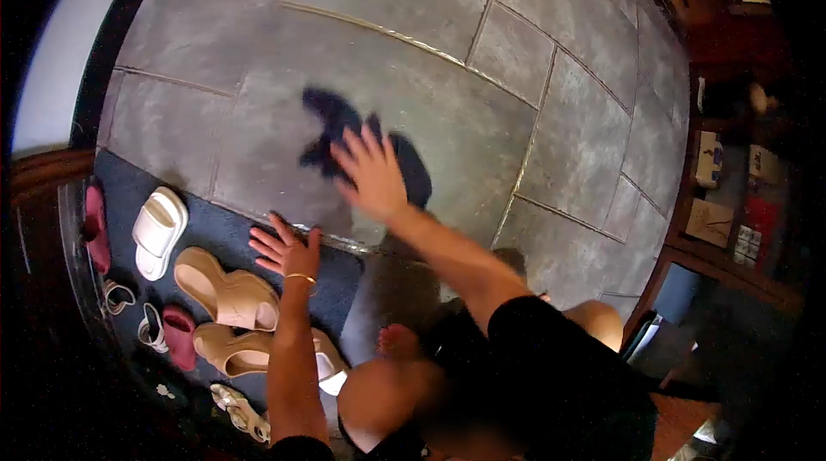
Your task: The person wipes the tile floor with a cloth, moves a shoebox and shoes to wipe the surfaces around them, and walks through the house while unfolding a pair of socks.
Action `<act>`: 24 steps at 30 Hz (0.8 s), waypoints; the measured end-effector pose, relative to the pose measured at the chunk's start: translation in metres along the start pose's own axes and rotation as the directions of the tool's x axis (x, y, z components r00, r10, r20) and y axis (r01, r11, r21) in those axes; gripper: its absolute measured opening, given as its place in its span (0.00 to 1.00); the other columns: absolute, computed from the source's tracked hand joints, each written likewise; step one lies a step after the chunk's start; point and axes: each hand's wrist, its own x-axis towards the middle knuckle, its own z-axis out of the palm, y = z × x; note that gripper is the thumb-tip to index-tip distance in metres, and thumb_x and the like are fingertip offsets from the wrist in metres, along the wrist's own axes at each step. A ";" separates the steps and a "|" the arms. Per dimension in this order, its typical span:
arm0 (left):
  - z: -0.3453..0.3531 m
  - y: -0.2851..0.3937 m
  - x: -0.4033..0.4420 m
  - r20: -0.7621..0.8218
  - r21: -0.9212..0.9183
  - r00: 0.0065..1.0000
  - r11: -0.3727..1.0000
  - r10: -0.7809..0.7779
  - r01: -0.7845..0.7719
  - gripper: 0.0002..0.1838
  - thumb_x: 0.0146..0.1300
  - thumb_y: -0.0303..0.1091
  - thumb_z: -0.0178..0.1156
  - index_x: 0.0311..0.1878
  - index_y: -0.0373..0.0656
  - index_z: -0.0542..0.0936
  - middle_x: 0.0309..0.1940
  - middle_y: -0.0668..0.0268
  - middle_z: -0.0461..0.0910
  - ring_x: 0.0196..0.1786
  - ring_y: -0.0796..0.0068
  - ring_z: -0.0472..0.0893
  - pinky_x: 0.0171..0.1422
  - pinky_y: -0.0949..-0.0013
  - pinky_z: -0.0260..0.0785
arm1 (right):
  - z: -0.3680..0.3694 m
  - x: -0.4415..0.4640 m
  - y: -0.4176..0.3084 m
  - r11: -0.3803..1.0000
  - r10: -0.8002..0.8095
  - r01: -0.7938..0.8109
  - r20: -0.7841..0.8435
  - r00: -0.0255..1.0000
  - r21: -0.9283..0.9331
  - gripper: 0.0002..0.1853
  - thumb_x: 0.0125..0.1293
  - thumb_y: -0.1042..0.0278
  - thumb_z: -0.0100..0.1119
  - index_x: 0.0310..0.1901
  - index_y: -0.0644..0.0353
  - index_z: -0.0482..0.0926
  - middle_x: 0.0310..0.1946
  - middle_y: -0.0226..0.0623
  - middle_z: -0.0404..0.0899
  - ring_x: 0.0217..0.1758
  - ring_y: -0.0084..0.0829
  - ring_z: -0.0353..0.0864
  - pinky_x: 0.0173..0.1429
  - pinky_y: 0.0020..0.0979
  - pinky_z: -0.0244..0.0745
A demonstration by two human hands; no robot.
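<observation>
My right hand (372,175) reaches out flat over the grey tiled floor (456,134), fingers spread. Beneath and around it lies a dark, blurred, cloth-like thing (415,170), with uneven ends poking out past my fingers. Whether my palm presses on it or hovers just above, I cannot tell. My left hand (290,252), a thin gold bracelet (301,278) at its wrist, is spread open over the edge of a dark mat (219,212). It holds nothing. Tan clogs (225,291) lie just beside and below that hand.
Several other shoes stand on the mat, among them a white slide (160,233), a dark red shoe (96,229) and pale sandals (239,409). A wooden shelf (718,276) with boxes runs along the right. My bent knees (387,401) are close below.
</observation>
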 end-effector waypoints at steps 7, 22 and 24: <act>-0.058 0.018 0.014 0.509 -0.113 0.857 0.980 -0.084 0.163 0.63 0.54 0.71 0.59 0.78 0.56 0.29 0.75 0.40 0.17 0.75 0.35 0.17 0.72 0.29 0.19 | -0.017 -0.209 -0.053 0.999 0.003 -0.028 0.624 0.781 0.029 0.43 0.51 0.55 0.68 0.72 0.35 0.62 0.74 0.36 0.55 0.77 0.49 0.50 0.76 0.60 0.44; -0.038 0.006 -0.005 0.247 -0.227 0.969 0.973 0.011 0.047 0.43 0.65 0.56 0.51 0.77 0.46 0.50 0.76 0.39 0.26 0.76 0.30 0.24 0.70 0.25 0.19 | 0.033 0.106 -0.017 0.237 -0.902 0.749 0.427 -0.067 0.619 0.36 0.47 0.57 0.71 0.62 0.40 0.73 0.74 0.28 0.57 0.78 0.38 0.52 0.78 0.53 0.47; -0.034 0.005 -0.008 0.112 -0.299 0.994 0.954 -0.001 0.035 0.41 0.62 0.55 0.57 0.75 0.47 0.57 0.77 0.42 0.32 0.78 0.36 0.30 0.72 0.27 0.24 | 0.038 0.126 -0.020 0.252 -0.887 0.783 0.460 -0.049 0.569 0.36 0.48 0.58 0.70 0.63 0.40 0.73 0.74 0.29 0.58 0.77 0.38 0.53 0.78 0.52 0.47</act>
